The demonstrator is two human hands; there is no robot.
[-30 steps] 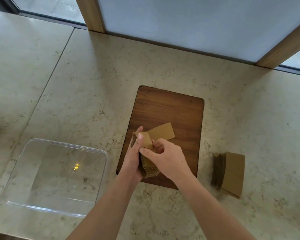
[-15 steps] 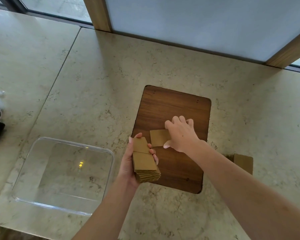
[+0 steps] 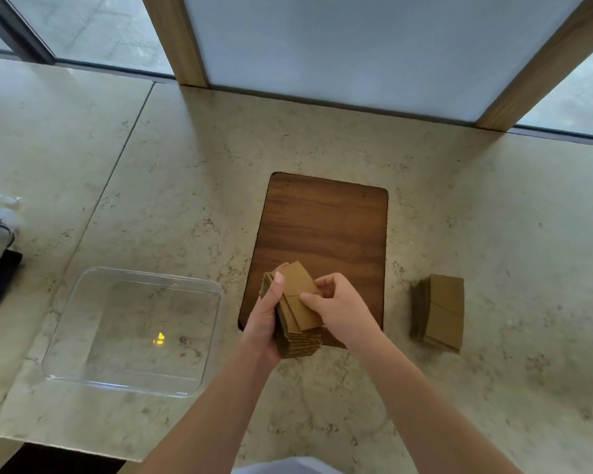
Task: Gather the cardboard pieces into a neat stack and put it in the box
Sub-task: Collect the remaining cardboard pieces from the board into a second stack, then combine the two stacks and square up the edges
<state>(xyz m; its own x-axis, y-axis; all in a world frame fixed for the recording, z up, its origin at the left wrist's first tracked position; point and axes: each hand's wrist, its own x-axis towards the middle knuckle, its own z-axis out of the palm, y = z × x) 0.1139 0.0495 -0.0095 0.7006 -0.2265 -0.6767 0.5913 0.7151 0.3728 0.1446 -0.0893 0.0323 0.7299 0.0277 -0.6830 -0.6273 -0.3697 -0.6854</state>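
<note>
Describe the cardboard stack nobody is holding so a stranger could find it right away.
Start at the dark wooden board on the marble counter. Just right of it, on bare stone, lies the loose cardboard stack. Unlike the held stack, no hand touches it.

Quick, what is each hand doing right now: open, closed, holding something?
Left hand: closed around the stack of cardboard pieces, held over the wooden board.
Right hand: fingers curled, pinching the top cardboard piece onto that stack.

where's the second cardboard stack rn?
Head view, right side: the second cardboard stack lies on the stone counter, right of the wooden board, untouched.
</note>
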